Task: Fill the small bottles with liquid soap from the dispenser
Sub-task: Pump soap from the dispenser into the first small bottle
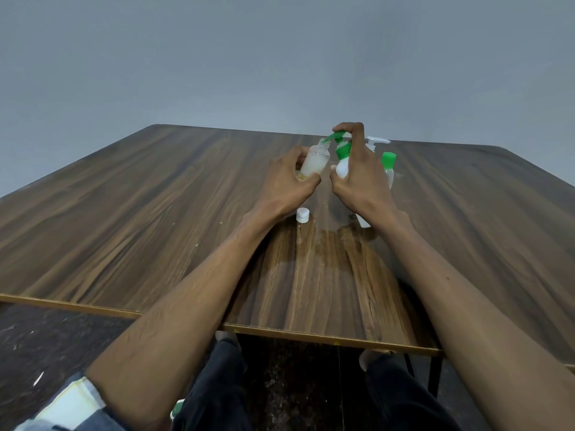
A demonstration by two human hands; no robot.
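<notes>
Step in hand, by my read: pumping soap from the dispenser [342,163] into the small bottle [315,161], both just above centre frame. To do it well: keep the bottle mouth right under the green spout tip, bottle tilted twd the nozzle as now, and press the pump head slow and full so the soap drops inside, not down the neck. Short strokes w/ a pause let the thick liquid settle. Bottle looks partly filled w/ a cloudy liquid, so prob several more pumps needed; watch the level near the shoulder.

Fingers: left hand [287,181] is wrapped round the lower body of the small bottle, fingers curled close, thumb across the front near the base, holding it off the desk [124,213] at a lean to the right. Right hand [357,178] grips the dispenser body w/ thumb and lower fingers curled; upper fingers hooked over the green pump head at top, pressing on it.

Spout tip sits at or touching the bottle mouth; can't tell if soap is flowing.

A white cap [302,215] lies on the desk below the hands, centre frame. Another green-capped bottle [389,169] and a white pump bottle [375,143] stand just right of the right hand.
</notes>
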